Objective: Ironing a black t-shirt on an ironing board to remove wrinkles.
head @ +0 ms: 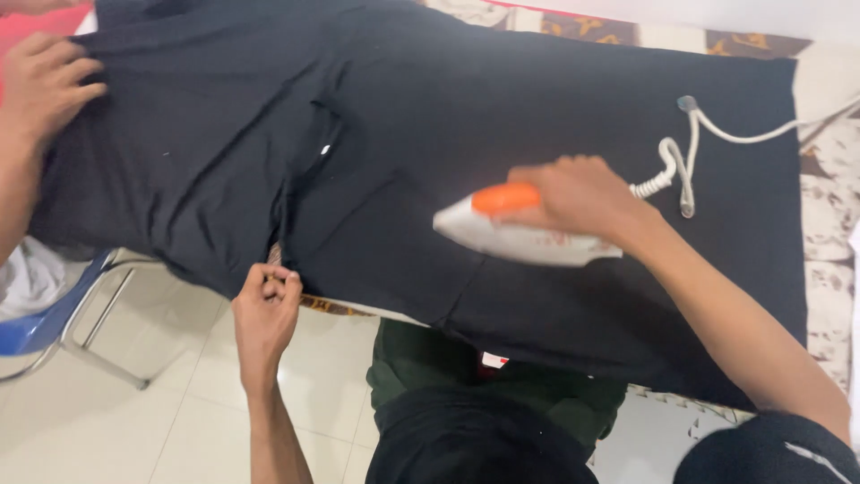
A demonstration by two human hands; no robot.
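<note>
A black garment [430,116] lies spread over a padded board. My right hand [578,197] grips the orange handle of a white iron [511,237], which rests flat on the cloth right of centre, tip pointing left. My left hand [266,309] pinches the garment's near edge, at the bottom of a fold line running up the cloth. Another person's hand [45,81] presses on the garment's far left end.
The iron's white coiled cord [685,152] trails right across the cloth and off the board. A patterned board cover [829,233] shows at the right edge. A blue metal-legged chair [54,318] stands on the white tiled floor [179,421] at left.
</note>
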